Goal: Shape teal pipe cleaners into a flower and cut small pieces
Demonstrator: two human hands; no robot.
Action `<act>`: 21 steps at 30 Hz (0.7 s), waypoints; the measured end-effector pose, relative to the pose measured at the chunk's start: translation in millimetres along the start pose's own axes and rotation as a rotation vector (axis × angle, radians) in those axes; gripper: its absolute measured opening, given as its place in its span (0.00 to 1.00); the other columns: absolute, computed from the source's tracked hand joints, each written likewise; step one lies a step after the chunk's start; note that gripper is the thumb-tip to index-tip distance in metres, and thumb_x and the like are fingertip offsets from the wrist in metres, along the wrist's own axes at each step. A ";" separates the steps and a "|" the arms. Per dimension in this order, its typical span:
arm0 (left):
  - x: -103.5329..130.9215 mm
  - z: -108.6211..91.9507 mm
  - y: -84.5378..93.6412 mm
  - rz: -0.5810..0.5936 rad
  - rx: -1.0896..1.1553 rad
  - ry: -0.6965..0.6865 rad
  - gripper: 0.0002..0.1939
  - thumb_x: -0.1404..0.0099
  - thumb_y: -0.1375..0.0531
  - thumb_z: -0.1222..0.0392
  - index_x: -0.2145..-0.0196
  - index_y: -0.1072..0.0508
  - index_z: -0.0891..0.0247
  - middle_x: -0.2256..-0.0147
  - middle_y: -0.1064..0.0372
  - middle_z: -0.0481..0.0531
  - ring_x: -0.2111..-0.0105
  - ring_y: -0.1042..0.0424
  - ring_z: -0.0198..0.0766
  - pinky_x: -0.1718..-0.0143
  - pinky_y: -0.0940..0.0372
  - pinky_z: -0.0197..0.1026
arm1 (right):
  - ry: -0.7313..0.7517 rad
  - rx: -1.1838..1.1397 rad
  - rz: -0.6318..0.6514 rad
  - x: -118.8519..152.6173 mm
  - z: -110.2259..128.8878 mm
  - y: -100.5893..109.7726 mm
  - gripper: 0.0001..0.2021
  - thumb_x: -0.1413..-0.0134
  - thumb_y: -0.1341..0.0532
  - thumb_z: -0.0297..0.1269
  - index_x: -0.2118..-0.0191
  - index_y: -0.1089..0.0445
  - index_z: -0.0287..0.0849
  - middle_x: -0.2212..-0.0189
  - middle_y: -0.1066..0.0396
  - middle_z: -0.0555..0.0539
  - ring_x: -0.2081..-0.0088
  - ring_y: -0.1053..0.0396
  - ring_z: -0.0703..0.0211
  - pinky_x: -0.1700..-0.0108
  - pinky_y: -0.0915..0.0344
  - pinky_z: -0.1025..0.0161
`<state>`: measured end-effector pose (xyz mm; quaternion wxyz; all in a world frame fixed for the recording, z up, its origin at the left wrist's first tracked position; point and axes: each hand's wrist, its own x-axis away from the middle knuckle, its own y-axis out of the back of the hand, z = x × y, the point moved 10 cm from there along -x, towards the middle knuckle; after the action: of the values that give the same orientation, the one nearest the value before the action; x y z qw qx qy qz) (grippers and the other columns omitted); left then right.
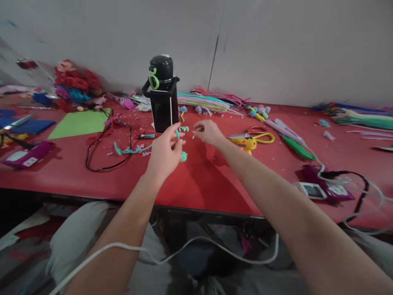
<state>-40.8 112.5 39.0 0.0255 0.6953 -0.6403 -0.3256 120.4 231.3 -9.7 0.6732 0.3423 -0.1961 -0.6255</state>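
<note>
A red table (196, 188) bears a black bottle (162, 69) in a black holder (162, 110), a green sheet (78, 124), a black cable (87, 153), scissors (242, 135), a yellow glue gun (247, 144), bundles of fuzzy stems (205, 102), purple boxes (27, 155) and scattered small scraps (144, 148).

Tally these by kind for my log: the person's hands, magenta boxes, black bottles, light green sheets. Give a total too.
Hands, left hand and right hand: 2
Magenta boxes, far-left box and far-right box: 2
Black bottle: 1
Light green sheet: 1
Total: 6
</note>
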 end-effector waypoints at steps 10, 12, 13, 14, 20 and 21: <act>5.2 -2.9 -32.0 0.103 0.186 0.080 0.23 0.36 0.37 0.67 0.44 0.29 0.62 0.53 0.22 0.58 0.59 0.19 0.42 0.57 0.22 0.43 | 0.199 -0.221 0.009 83.9 31.3 36.1 0.07 0.41 0.41 0.33 0.66 0.26 0.40 0.70 0.24 0.47 0.70 0.31 0.61 0.64 0.36 0.63; 9.2 -9.0 -41.6 0.151 0.263 0.076 0.22 0.37 0.37 0.66 0.45 0.29 0.63 0.55 0.22 0.58 0.60 0.19 0.41 0.58 0.22 0.43 | 0.200 -0.214 0.005 105.0 31.9 44.9 0.08 0.40 0.40 0.37 0.67 0.27 0.40 0.72 0.25 0.48 0.71 0.33 0.61 0.67 0.38 0.63; 11.6 -12.4 -47.3 0.184 0.294 0.074 0.22 0.37 0.37 0.66 0.45 0.29 0.63 0.55 0.22 0.57 0.59 0.19 0.42 0.58 0.22 0.44 | 0.186 -0.218 0.006 114.1 29.8 48.2 0.09 0.39 0.40 0.39 0.68 0.27 0.40 0.72 0.25 0.48 0.72 0.33 0.62 0.68 0.39 0.63; 14.1 -16.1 -53.2 0.219 0.320 0.068 0.21 0.37 0.36 0.65 0.46 0.28 0.63 0.56 0.21 0.57 0.58 0.19 0.42 0.58 0.22 0.44 | 0.167 -0.223 0.009 122.2 26.7 50.6 0.10 0.39 0.39 0.40 0.68 0.27 0.40 0.73 0.26 0.48 0.72 0.34 0.61 0.68 0.39 0.63; 27.5 -31.1 -80.1 0.381 0.323 0.033 0.20 0.39 0.35 0.65 0.49 0.26 0.61 0.63 0.22 0.52 0.61 0.20 0.39 0.57 0.23 0.42 | 0.048 -0.254 -0.028 151.3 2.0 63.8 0.14 0.44 0.35 0.46 0.73 0.26 0.40 0.76 0.29 0.49 0.75 0.39 0.64 0.72 0.44 0.63; 29.3 -32.7 -83.0 0.404 0.325 0.031 0.19 0.39 0.35 0.65 0.49 0.25 0.61 0.63 0.22 0.51 0.62 0.20 0.38 0.57 0.23 0.42 | 0.032 -0.269 -0.026 153.7 -0.8 64.9 0.15 0.45 0.34 0.47 0.73 0.26 0.40 0.77 0.30 0.50 0.75 0.40 0.64 0.73 0.45 0.64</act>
<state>46.6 88.3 14.9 -0.0121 0.5531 -0.8097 -0.1959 188.5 80.2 10.4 0.7078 0.2617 -0.0952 -0.6493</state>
